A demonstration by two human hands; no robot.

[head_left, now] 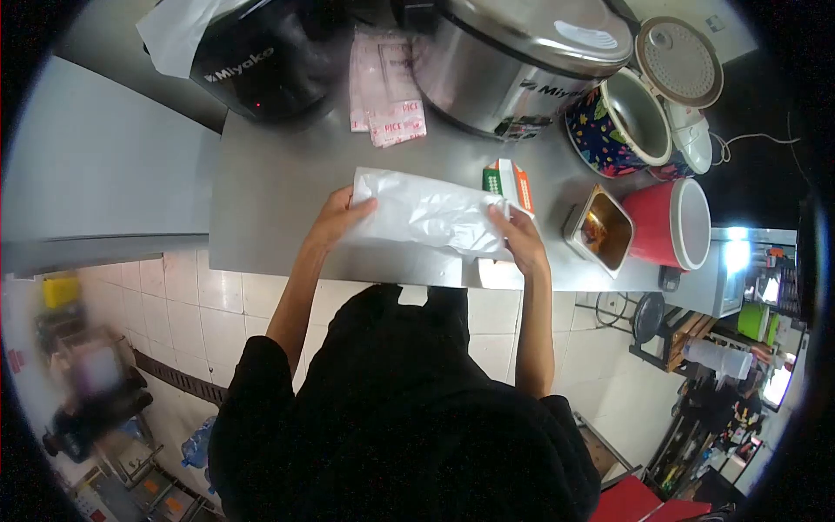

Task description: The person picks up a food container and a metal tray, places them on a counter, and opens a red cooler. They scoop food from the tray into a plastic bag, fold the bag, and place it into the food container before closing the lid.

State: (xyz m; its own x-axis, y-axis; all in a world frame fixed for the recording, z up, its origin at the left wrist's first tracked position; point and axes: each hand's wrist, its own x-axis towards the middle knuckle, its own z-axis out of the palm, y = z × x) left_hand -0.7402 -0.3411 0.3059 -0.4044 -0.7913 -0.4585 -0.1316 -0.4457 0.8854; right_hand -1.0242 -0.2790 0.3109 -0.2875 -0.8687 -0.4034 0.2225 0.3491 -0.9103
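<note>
Stretched between my two hands is a flat, crinkled white plastic bag (426, 211), held above the front of the steel counter. My left hand (340, 217) is closed on its left end, thumb on top. At the right end, my right hand (522, 237) pinches the bag, fingers mostly underneath. Just behind the bag lies a small green, white and orange box (510, 183), partly covered by it. A white object (498, 274) at the counter edge shows below the bag, too hidden to name.
Pink-printed rice packets (389, 91) lie between a black Miyako cooker (261, 74) and a large steel one (513, 74). On the right stand a metal container (600, 230) with brown contents, a red tub (652, 222) and an open floral rice cooker (600, 130).
</note>
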